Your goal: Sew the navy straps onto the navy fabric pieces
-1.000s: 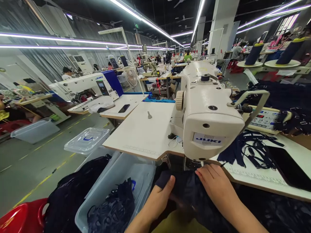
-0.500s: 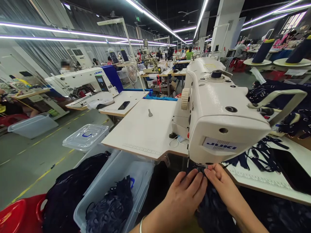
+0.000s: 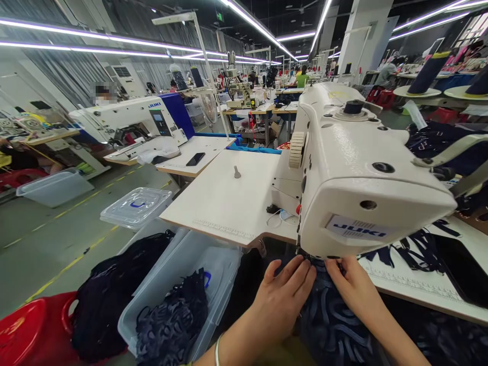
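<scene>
While the left hand (image 3: 280,295) and right hand (image 3: 354,284) meet at navy fabric (image 3: 333,315) below the JUKI sewing machine's head (image 3: 362,168), alignment appears in hand.
Left: fingers extended, grip indeterminable; right: fingers curled, apparently pinching the fabric. Next move likely calls for even guidance, fingertips clear of the stitching area.

The left hand (image 3: 280,297), a silver bangle (image 3: 217,349) at its wrist, and the right hand (image 3: 354,284) touch navy fabric (image 3: 331,320) below the white sewing machine's head (image 3: 366,203) — a clear bin (image 3: 219,256) holds navy straps (image 3: 171,317), a black phone (image 3: 459,267) lies rightward on the worktop (image 3: 404,272)
</scene>
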### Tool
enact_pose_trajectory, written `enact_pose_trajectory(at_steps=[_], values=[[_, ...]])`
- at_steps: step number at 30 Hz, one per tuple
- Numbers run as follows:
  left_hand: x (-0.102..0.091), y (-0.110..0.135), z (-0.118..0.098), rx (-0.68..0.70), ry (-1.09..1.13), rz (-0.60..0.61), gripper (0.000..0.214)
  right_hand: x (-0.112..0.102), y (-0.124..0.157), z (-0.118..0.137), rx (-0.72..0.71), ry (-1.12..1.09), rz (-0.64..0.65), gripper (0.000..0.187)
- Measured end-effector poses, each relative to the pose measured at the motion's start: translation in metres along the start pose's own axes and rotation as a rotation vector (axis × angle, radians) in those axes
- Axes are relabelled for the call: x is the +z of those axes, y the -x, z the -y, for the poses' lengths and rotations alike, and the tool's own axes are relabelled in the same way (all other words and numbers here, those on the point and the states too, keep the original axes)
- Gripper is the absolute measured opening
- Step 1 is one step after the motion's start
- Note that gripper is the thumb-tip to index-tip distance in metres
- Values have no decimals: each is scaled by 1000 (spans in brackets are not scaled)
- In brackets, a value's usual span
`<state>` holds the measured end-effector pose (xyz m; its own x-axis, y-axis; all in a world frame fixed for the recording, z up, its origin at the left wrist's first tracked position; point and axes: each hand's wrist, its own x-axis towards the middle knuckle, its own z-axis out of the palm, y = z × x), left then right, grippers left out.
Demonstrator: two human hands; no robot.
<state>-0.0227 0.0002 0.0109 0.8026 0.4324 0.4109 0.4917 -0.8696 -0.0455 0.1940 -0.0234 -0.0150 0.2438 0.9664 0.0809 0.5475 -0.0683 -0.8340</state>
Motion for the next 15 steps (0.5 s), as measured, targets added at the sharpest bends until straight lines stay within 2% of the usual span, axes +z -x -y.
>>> enact_pose_trajectory(at_steps=[6, 15], values=[[5, -1, -1, -14, -19, -16, 46, -1, -3, 5, 30, 95, -32, 29], [4, 0, -1, -2, -20, 11, 49, -2, -4, 5, -61, 78, -65, 25]])
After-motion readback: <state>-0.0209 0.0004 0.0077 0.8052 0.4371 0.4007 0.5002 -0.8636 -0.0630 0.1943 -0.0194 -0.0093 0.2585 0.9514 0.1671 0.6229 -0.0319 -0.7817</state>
